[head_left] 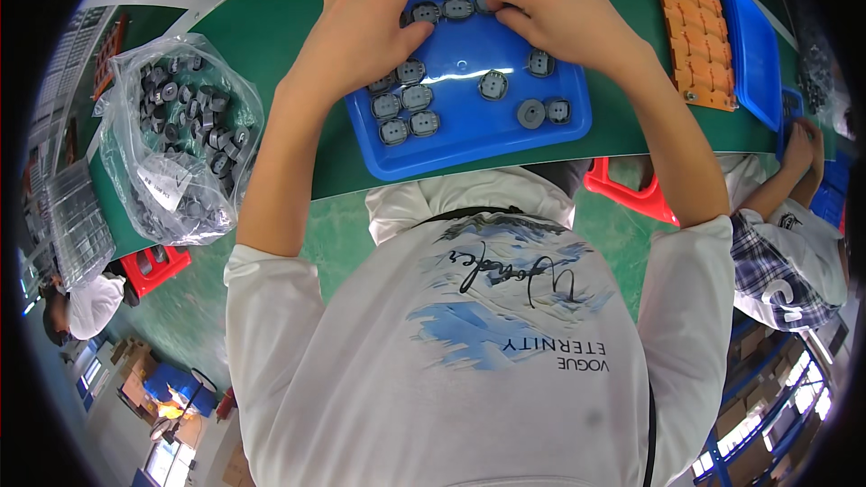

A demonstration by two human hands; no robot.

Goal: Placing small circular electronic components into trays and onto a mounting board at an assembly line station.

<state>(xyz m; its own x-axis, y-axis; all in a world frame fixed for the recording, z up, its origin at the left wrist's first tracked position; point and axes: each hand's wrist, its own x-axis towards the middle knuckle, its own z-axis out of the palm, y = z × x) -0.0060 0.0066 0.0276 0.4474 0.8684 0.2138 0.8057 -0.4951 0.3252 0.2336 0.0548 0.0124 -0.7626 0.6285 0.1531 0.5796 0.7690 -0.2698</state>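
Blue tray (pixel 478 160) on the green tabletop (pixel 622 122), upper centre of frame; long axis left-right. Both hands at its far edge.

Key relation: row of grey parts along the far wall, running left-right between the hands. Middle part (pixel 457 7) sits in the gap, right of the left hand (pixel 365 32) and left of the right hand (pixel 568 13). Neither hand clearly nearer. Left-hand part (pixel 425 13) is just beside the left thumb; right-hand part (pixel 483 5) is half covered by the right fingertips.

Hand state: left has thumb and fingers spread a little around the row's left end; right is curled, thumb and forefinger close together. Can't tell if either actually grips a part; fingers block the view.

Orientation: parts are squarish-round, no obvious long axis. Middle one lies flat, face up; pointing direction not readable at this size.

Elsewhere in tray: cluster (pixel 417 97) at left, lone part (pixel 493 85) right of centre, round disc (pixel 531 114) lower right.
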